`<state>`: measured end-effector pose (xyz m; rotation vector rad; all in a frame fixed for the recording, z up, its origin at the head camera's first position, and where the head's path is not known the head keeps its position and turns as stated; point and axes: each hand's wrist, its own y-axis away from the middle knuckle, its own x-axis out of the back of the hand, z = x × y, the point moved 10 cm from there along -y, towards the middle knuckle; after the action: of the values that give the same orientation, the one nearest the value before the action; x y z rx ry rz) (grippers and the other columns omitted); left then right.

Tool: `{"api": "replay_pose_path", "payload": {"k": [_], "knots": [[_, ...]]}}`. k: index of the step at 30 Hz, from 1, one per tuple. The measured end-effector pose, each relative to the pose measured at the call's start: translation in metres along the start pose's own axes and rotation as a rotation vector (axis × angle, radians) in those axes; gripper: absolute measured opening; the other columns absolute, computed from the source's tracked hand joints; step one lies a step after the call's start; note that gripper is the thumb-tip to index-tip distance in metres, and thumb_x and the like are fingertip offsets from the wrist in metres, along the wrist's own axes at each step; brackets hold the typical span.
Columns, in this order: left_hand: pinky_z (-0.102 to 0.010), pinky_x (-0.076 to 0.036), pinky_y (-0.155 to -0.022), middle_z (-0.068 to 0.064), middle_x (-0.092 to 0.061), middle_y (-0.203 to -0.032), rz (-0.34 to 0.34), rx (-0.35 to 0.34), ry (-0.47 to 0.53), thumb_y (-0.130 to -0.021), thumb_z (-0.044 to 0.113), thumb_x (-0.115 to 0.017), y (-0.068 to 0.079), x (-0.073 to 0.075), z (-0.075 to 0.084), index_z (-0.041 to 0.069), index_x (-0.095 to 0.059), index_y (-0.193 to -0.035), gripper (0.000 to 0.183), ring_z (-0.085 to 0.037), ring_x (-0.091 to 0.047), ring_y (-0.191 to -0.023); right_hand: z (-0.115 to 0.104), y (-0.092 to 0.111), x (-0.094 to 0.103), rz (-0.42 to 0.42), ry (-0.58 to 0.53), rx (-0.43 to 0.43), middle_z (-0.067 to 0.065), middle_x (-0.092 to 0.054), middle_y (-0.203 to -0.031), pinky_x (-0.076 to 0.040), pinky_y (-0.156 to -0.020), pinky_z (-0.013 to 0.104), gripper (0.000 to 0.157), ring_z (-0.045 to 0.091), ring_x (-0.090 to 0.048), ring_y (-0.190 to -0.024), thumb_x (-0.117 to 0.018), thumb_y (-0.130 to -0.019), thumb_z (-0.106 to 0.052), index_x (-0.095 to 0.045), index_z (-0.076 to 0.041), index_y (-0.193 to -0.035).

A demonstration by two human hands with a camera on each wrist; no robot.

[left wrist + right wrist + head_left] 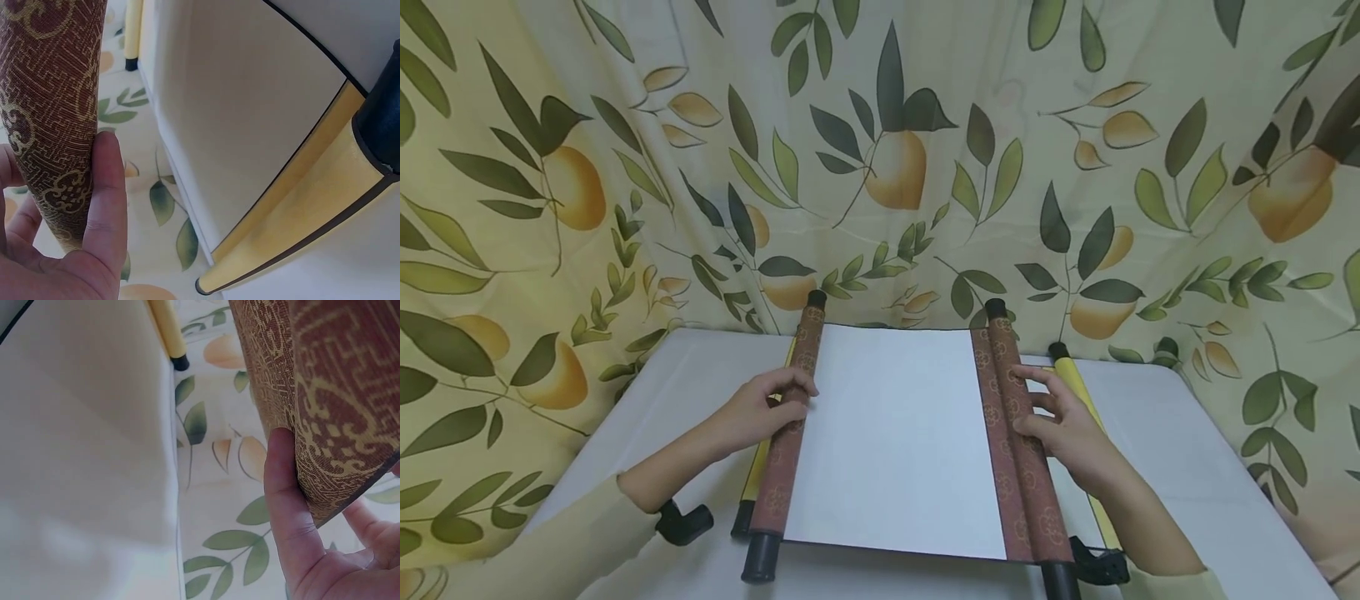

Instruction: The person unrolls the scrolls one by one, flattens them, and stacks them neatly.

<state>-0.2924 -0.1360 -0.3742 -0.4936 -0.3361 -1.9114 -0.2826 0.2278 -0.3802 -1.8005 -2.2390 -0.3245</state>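
Note:
A hanging scroll with brown-red patterned rollers is partly unrolled, its blank white sheet stretched between them. My left hand grips the left roller around its middle, thumb and fingers on either side. On the right roller, my right hand holds on with curled fingers. Both rollers end in black knobs. Close up, the left wrist view shows gold motifs on the roller cloth; the right wrist view shows the same cloth between thumb and fingers.
Underneath lies a second scroll with yellow rollers, one showing at the left, the other at the right. Both scrolls are over a white table. A curtain printed with leaves and fruit hangs behind and around it.

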Motion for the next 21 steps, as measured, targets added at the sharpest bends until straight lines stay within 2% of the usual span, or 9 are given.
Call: {"api": "replay_pose_path", "payload": {"k": [2,5,10,16,21], "knots": [[-0.033,-0.051,-0.062,-0.01,-0.059,-0.1,-0.005,-0.003,-0.004,-0.092,0.01,-0.058,0.001,-0.001,0.001,0.012,-0.065,-0.109,0.018,-0.023,-0.057,-0.082,0.001,0.0,0.0,-0.002,-0.001,-0.004,0.033,-0.04,-0.137,-0.058,-0.072,0.043,0.071,0.035,-0.061,-0.102,-0.056,-0.092,-0.002,-0.025,-0.016,-0.154],[-0.033,-0.048,-0.062,-0.009,-0.057,-0.096,0.005,-0.017,-0.027,-0.092,0.016,-0.065,0.002,0.0,0.004,0.011,-0.062,-0.104,0.013,-0.022,-0.054,-0.08,0.002,0.0,0.0,0.003,0.004,-0.006,0.032,-0.041,-0.136,-0.058,-0.072,0.044,0.071,0.034,-0.061,-0.102,-0.057,-0.092,-0.002,-0.026,-0.017,-0.154],[-0.034,-0.043,-0.063,-0.009,-0.052,-0.094,0.032,-0.032,-0.053,-0.086,0.018,-0.076,0.003,0.004,0.006,0.012,-0.055,-0.098,0.025,-0.022,-0.049,-0.081,0.002,0.0,0.0,0.006,0.006,-0.001,0.033,-0.041,-0.136,-0.058,-0.072,0.045,0.07,0.035,-0.061,-0.103,-0.056,-0.092,-0.001,-0.026,-0.015,-0.153],[-0.035,-0.049,-0.063,-0.012,-0.053,-0.109,0.042,-0.022,-0.038,-0.088,0.01,-0.07,0.005,0.008,0.004,0.013,-0.054,-0.099,0.02,-0.027,-0.055,-0.087,0.003,0.0,0.0,0.01,0.008,-0.007,0.033,-0.041,-0.136,-0.058,-0.071,0.044,0.07,0.034,-0.061,-0.101,-0.056,-0.091,-0.001,-0.027,-0.016,-0.153],[-0.035,-0.051,-0.067,-0.012,-0.055,-0.118,0.043,-0.005,-0.05,-0.091,0.01,-0.063,0.008,0.012,0.0,0.013,-0.058,-0.103,0.013,-0.029,-0.056,-0.096,0.002,0.001,0.001,0.011,0.015,-0.004,0.033,-0.042,-0.136,-0.058,-0.071,0.044,0.07,0.035,-0.061,-0.101,-0.056,-0.091,-0.001,-0.027,-0.016,-0.153]]}}
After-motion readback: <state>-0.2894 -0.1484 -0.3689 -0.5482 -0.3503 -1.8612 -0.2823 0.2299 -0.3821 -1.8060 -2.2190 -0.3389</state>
